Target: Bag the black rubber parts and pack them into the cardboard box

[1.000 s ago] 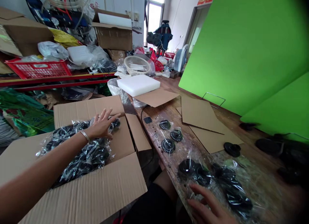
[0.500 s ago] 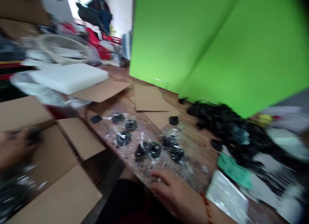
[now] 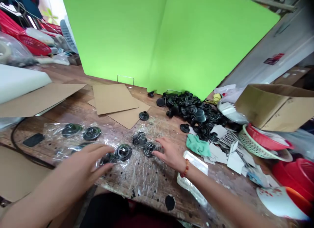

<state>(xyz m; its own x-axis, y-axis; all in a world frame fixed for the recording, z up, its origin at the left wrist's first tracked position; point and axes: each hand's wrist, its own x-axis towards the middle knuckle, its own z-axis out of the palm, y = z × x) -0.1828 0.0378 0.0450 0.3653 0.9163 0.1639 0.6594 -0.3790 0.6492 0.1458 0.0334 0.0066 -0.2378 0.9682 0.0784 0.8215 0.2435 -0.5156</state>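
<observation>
Left hand (image 3: 78, 166) has shifted from the carton (image 3: 19, 175) to bagged black discs (image 3: 124, 152) on the counter (image 3: 152, 188); fingers curved, hold unclear. Right hand (image 3: 171, 156), released, lies beside a wrapped pair (image 3: 149, 149). Likely light, rigid, slippery when bagged; pinch edges.

Bright, diffuse light falls on the surface (image 3: 171, 188), washing pale a bit of window left of the green board (image 3: 157, 41). Small glints dot the plastic film (image 3: 144, 175) below the board. The left hand (image 3: 85, 161) is softly blurred. Dark vignetting fills the corner right of the board, where edges stretch.
</observation>
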